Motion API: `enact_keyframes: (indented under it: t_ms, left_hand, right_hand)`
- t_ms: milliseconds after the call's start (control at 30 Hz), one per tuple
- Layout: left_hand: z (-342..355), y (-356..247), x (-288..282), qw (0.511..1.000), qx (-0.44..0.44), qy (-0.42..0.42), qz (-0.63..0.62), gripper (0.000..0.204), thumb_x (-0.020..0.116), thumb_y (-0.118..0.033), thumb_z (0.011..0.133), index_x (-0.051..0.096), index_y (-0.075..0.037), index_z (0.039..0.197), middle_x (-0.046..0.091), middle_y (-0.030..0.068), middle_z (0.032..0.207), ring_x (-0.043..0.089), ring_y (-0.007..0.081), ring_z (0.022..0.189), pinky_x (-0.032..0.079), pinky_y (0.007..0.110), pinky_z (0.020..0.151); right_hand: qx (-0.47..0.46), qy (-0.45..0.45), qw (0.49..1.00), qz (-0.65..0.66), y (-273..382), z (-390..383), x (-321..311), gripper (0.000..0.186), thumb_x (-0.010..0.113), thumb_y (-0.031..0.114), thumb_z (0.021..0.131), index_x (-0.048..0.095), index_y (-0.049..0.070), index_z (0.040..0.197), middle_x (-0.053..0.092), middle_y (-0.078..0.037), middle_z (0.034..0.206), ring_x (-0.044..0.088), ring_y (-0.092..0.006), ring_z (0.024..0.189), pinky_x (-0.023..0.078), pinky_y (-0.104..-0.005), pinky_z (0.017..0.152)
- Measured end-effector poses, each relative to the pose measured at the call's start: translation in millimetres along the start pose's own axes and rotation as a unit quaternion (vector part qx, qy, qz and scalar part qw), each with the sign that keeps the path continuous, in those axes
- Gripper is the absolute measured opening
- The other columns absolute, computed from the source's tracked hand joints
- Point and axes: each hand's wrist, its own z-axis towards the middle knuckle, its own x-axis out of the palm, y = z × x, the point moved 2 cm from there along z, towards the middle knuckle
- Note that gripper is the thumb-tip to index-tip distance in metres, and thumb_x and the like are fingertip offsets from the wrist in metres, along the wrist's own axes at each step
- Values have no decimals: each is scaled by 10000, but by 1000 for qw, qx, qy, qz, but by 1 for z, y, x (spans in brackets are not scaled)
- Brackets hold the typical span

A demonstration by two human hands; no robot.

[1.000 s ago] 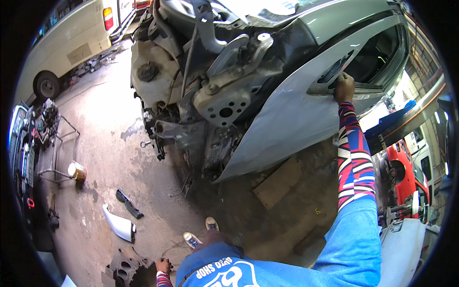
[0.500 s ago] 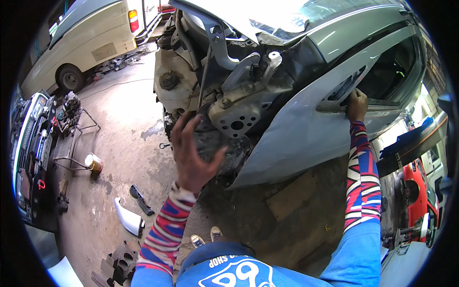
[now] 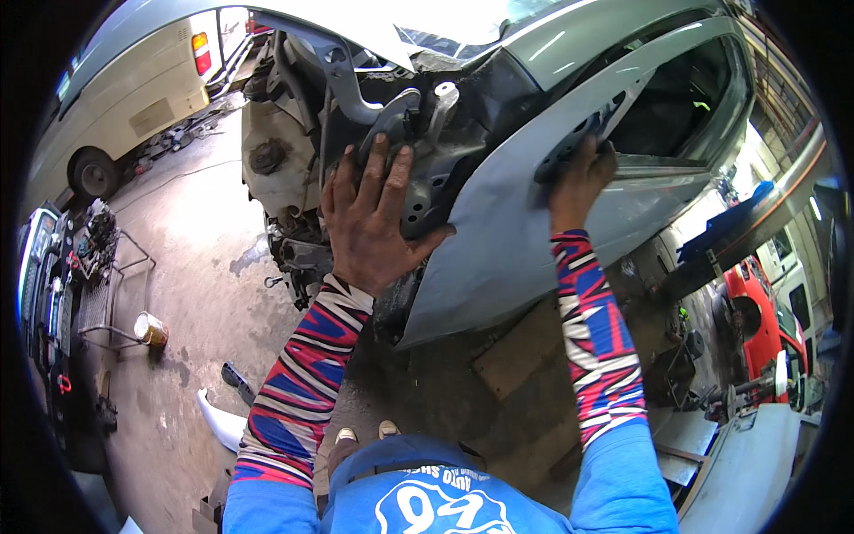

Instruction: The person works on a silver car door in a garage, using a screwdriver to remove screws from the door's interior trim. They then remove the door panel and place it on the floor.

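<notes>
A grey car door (image 3: 498, 240) hangs on the right side of a car whose front is stripped. My left hand (image 3: 369, 218) is open, fingers spread, over the metal bracket (image 3: 416, 209) ahead of the door's front edge. Whether its palm touches the metal I cannot tell. The curled fingers of my right hand (image 3: 580, 182) are at the front corner of the door's window opening, beside the dark mirror mount (image 3: 560, 151). They appear to grip the door there, though the fingertips are partly hidden. A curved hood hinge (image 3: 347, 89) rises above my left hand.
A beige van (image 3: 133, 98) stands at the far left. Nearer are a metal rack (image 3: 98, 307), a paint can (image 3: 151, 329) and a white curved body part (image 3: 222, 423) on the floor. At the right are a red car (image 3: 756, 334) and a loose grey panel (image 3: 743, 472).
The view has turned right, so the car appears farther left. My left hand has straightened its fingers and moved over the bracket. My right hand has shifted toward the mirror mount.
</notes>
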Motion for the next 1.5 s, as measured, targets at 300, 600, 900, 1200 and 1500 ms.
enact_keyframes:
  t_ms: [300,600,900,1200,1500]
  left_hand:
    - [-6,28,1,996,67,19,-53,791,783,-360,812,470,-169,1513,470,68,1559,430,424,1385,346,534,1112]
    - [-25,31,6,959,17,-188,-211,580,690,-248,761,632,-54,1304,585,183,1338,456,478,1328,339,603,1131]
    - [-37,20,4,985,-17,-87,-149,702,719,-338,785,554,-101,1425,508,163,1444,394,472,1387,227,656,1184]
    - [-35,15,14,986,-32,-126,-106,590,675,-317,821,592,-125,1372,536,151,1407,477,422,1309,242,660,1171]
    - [-35,10,24,982,-51,-172,-54,514,644,-335,846,646,-153,1328,578,102,1370,476,362,1324,224,611,1196]
  right_hand:
    - [167,-37,981,92,58,2,23,1147,486,830,864,271,-72,1539,324,-327,1547,318,-479,1443,241,-519,1206]
    - [-27,122,987,97,59,-60,44,559,736,351,918,627,-117,1204,676,-263,1193,687,-373,1038,522,-427,974]
    - [-15,-27,996,-84,50,-53,33,779,807,483,822,566,-161,1189,635,-333,1184,656,-451,1074,523,-510,958]
    - [-124,-11,984,-131,51,-59,31,929,737,619,817,477,-167,1239,570,-337,1189,609,-473,1107,503,-546,969]
    - [-211,-8,963,-171,23,-68,31,1109,579,841,777,481,-186,1182,523,-346,1183,575,-487,1092,489,-569,933]
